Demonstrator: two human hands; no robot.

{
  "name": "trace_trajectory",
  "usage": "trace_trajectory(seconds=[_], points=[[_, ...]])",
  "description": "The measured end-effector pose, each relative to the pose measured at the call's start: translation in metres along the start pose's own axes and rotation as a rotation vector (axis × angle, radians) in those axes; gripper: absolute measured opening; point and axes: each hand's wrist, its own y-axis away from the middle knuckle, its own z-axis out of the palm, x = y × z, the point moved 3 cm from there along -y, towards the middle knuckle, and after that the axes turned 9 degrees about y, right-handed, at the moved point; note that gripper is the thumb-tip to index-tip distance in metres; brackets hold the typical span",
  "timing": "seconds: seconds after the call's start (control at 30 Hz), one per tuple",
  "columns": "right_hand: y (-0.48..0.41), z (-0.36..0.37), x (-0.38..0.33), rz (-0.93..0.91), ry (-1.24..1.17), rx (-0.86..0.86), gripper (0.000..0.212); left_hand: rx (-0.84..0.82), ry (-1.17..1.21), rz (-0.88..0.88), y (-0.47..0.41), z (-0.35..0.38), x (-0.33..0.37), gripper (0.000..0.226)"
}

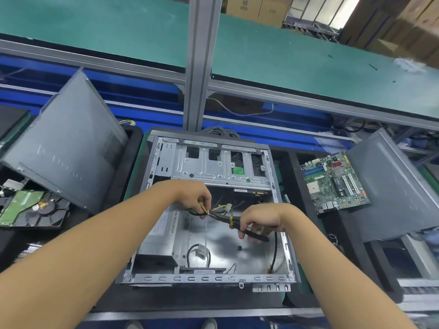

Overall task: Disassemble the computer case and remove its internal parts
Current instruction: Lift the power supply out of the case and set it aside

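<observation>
The open grey computer case (209, 278) lies flat on the bench in front of me, its motherboard bay bare metal. My left hand (193, 197) pinches a bundle of yellow and black power cables (215, 211) above the case's middle. My right hand (260, 219) grips black-handled cutting pliers (251, 235), whose jaws point left at the cable bundle. A white connector (228, 207) hangs at the bundle's end. The power supply (161, 236) sits in the case's left side, and the drive cage (213, 165) spans its far end.
A removed motherboard (335, 181) lies to the right beside a leaning grey side panel (394, 186). Another side panel (66, 148) leans at the left, with a hard drive (19, 207) and a fan (47, 213) near it. A green conveyor belt (285, 58) runs behind.
</observation>
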Motion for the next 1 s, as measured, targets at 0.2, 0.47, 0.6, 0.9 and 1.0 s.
trace_trajectory(seconds=[0.2, 0.47, 0.6, 0.9, 1.0], points=[[-0.007, -0.008, -0.006, -0.055, 0.118, 0.049, 0.009, -0.008, -0.028, -0.006, 0.003, 0.002, 0.005, 0.016], [-0.013, -0.018, -0.009, -0.087, 0.13, 0.015, 0.03, -0.059, -0.063, -0.055, 0.001, 0.003, 0.004, 0.016], [-0.015, -0.018, -0.01, -0.118, 0.012, -0.098, 0.05, -0.058, -0.073, -0.082, -0.001, 0.002, 0.001, 0.018], [-0.024, -0.019, -0.01, -0.24, -0.014, -0.181, 0.034, -0.078, -0.072, -0.106, -0.002, -0.001, 0.002, 0.017], [-0.028, -0.018, -0.006, -0.263, -0.009, -0.138, 0.031, -0.068, -0.073, -0.117, -0.001, -0.001, 0.003, 0.018]])
